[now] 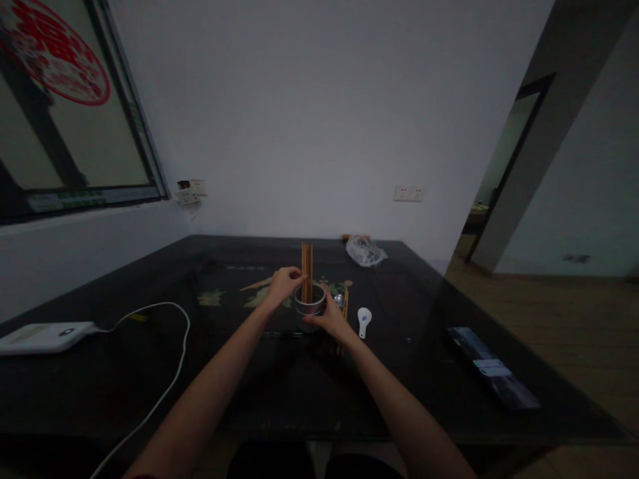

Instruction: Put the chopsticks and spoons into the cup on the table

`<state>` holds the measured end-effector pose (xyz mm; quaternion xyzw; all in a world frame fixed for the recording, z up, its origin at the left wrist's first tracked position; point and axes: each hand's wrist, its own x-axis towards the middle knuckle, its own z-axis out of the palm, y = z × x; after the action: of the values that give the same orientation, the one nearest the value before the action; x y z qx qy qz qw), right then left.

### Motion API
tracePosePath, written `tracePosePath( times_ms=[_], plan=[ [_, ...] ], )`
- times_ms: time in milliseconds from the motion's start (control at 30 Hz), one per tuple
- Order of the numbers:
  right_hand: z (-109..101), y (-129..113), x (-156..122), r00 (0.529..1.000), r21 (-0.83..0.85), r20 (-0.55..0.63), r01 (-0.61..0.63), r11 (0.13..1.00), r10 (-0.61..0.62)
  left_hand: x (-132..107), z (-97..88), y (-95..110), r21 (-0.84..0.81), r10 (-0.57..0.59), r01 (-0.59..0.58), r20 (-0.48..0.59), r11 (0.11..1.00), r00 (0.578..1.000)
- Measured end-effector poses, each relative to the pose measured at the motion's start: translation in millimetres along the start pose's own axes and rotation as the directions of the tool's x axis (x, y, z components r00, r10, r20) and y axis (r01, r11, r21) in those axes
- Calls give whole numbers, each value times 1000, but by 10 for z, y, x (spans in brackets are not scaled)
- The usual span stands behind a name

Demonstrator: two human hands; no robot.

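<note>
Left hand pinching upright chopsticks inside a cup, right hand clasping the cup's right side

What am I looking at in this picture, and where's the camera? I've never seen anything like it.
No machine here: these are a person's bare hands, seen by a camera on their head. At the dark table, the right hand holds a cup. Chopsticks stand in it, touched by the left hand; whether it grips them is unclear. A white spoon lies right of the cup, a plastic bag farther back, a white device with a cord on the left, and a long dark package on the right.
</note>
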<state>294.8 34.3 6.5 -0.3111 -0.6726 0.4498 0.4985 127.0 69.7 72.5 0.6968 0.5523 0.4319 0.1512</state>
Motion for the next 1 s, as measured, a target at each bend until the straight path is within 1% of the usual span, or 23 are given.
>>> tracePosePath(
  times_ms=[133, 333, 667, 767, 900, 1000],
  plan=[
    [-5, -11, -6, 1000, -32, -20, -7, 999, 6, -10, 29, -14, -19, 5, -5, -7, 1000, 1000],
    [-10, -16, -18, 1000, -71, -26, -5, 997, 3, -7, 18, -30, 6, 14, -14, -4, 1000, 1000],
    [-15, -29, -15, 1000, -39, -11, -11, 999, 10, -49, 53, -3, -49, -7, 7, -3, 999, 1000],
    [-15, -22, -15, 1000, -38, -11, -15, 999, 14, -46, 67, -1, -93, -31, 31, -6, 995, 999],
    [-15, -25, -15, 1000, -36, -3, 1, 999, -1, -2, 109, 3, -204, -89, 86, -5, 975, 996],
    [-15, -36, -17, 1000, -33, 5, 17, 999, -17, 53, 163, 37, -272, -121, 123, 26, 954, 992]
  ],
)
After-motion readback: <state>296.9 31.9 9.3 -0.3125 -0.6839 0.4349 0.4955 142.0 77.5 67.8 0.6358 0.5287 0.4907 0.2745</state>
